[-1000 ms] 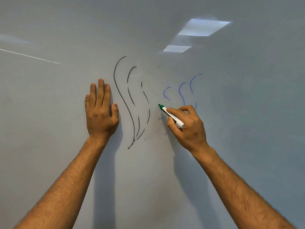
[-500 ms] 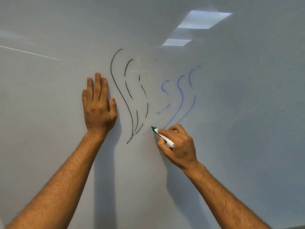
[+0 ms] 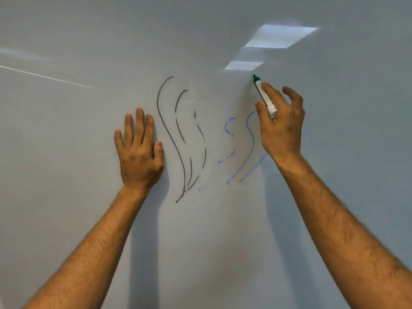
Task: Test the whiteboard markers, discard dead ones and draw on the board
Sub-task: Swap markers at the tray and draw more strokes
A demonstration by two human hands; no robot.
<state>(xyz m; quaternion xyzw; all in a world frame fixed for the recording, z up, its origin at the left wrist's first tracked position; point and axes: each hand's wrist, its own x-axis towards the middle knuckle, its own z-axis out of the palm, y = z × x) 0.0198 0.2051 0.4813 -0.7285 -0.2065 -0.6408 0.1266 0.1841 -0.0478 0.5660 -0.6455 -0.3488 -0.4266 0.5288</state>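
The whiteboard point(image 3: 66, 197) fills the whole view. My left hand point(image 3: 138, 152) lies flat on it, fingers straight and pointing up. Right of that hand run three black wavy strokes point(image 3: 178, 139), then several blue wavy strokes point(image 3: 249, 139). My right hand point(image 3: 281, 123) holds a white marker with a green tip point(image 3: 265, 97) between thumb and fingers, above and right of the blue strokes. The marker's tip points up and left and sits at the board's surface. That hand covers part of the rightmost blue stroke. No green line shows near the tip.
Two bright ceiling-light reflections point(image 3: 276, 39) glare on the board above the marker. A thin pale streak point(image 3: 44, 75) crosses the upper left of the board.
My right hand has gone from below the blue strokes up and to the right, carrying the marker to a spot above them. My left hand has stayed flat on the board.
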